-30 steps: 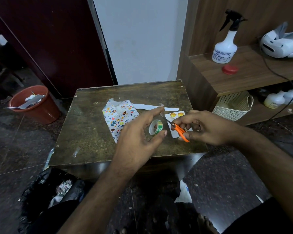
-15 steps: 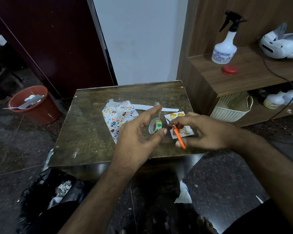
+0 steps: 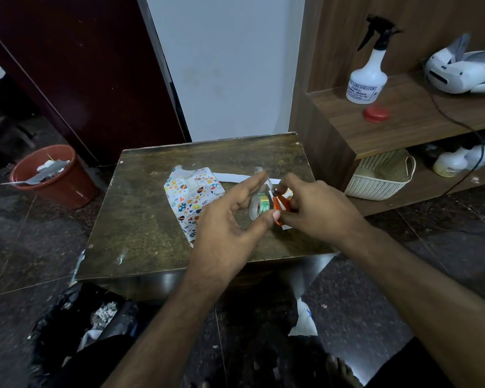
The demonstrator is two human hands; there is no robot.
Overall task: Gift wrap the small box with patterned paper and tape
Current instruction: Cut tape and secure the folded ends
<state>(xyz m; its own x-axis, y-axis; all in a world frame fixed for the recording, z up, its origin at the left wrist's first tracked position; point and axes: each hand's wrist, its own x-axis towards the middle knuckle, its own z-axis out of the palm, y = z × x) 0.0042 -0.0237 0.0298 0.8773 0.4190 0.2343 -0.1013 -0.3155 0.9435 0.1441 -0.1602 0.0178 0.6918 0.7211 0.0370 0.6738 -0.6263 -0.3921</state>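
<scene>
The left hand (image 3: 227, 228) pinches the tape roll (image 3: 259, 206) between thumb and fingers while the right hand (image 3: 317, 211) grips the orange scissors (image 3: 280, 203), so I'd keep the strip taut, snip cleanly, then reach for the wrapped box (image 3: 192, 197) lying just left on the table (image 3: 140, 228).

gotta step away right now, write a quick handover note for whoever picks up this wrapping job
Left hand: holds the tape roll between thumb and fingers, a strip of tape pulled up from it.
Right hand: its grip is on the orange scissors, blades at the strip.
Box: on the table, left of the hands, covered in patterned paper, one piece of tape on its far end.
Done: paper folded around the box.
Left: cut the strip and tape down the loose folds; the near end is hidden behind the left hand, so check it.
</scene>
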